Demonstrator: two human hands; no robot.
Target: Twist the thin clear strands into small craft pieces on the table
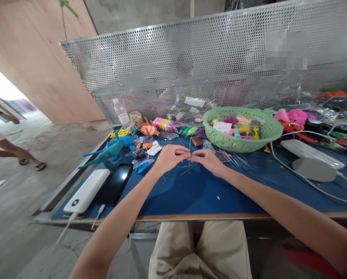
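Observation:
My left hand (172, 158) and my right hand (207, 160) meet fingertip to fingertip above the blue tabletop (188, 193). Both are closed in a pinch on a thin wire (190, 144), whose end sticks up from between the fingers. Anything else in the pinch is hidden. Just beyond my fingers lies a brown block (197, 142), apparently modelling clay. Loose thin wires (239, 161) and a pink stick (224, 154) are scattered to the right of my right hand. A white lump in clear wrap (154, 148) and a blue packet (143, 166) lie left of my left hand.
A green basket (240, 145) holds colourful packets. Teal (106, 151) and blue dinosaur figures stand at left, near a white power bank (88, 190) and a phone (115, 184). A water bottle (121, 112) stands behind. A white cable (295, 176) loops at right. Someone's legs (19, 153) show far left.

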